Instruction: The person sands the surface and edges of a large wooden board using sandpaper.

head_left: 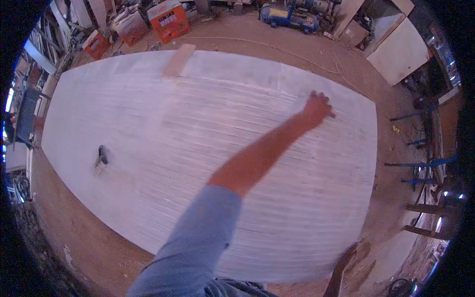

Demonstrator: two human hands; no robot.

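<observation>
Panel (163, 123) beneath left hand (317, 111), its edge beside right hand (349, 253)

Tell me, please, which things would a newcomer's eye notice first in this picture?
First comes the large pale panel, which fills the middle and is covered with streaky lines. Next is the left hand, at the end of an arm stretched across the panel toward its far right part. A bright orange box also stands out, beyond the panel's far edge, left of centre.
</observation>
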